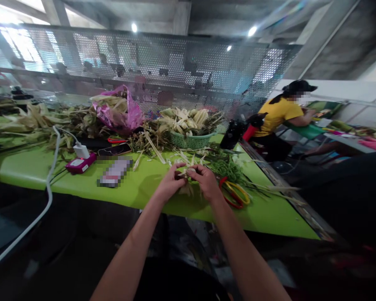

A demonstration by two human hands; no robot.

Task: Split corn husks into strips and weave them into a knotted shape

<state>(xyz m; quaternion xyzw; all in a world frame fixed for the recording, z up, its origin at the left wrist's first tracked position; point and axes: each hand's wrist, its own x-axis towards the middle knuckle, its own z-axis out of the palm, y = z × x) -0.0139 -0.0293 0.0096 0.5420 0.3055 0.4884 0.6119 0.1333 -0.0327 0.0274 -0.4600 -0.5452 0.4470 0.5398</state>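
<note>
- Currently, work sits mid-piece, by my reading: a small pale husk-like piece (183,174) is between the two hands, just above the lime-green tabletop (278,219), near its front edge.
- Done so far: cannot be fixed from one view. Fingers cover most of the piece, so its finished form is not readable; no clearly completed item can be singled out.
- Left, as far as visible: plenty of loose stock. Pale dried husks (188,119) heap above the rim of the green plastic basket (192,141); more plant matter bulges from the pink plastic bag (134,113). Green leafy sprigs (224,167) lie just beyond and to the right of the hands.
- Left hand (172,182): fingers curled inward, thumb and fingertips pinching the near-left side of the piece.
- Right hand (206,179): bent at the wrist toward the left, thumb and index finger pinching the other side. Fingertips of the two hands nearly meet; exact contact too small to tell.
- Forearms: both run forward from the lower edge of the view and converge, palms turned toward each other.
- Cutting tool with red and yellow handles (247,196), probably scissors: on the tabletop, just beside the right hand, not gripped.
</note>
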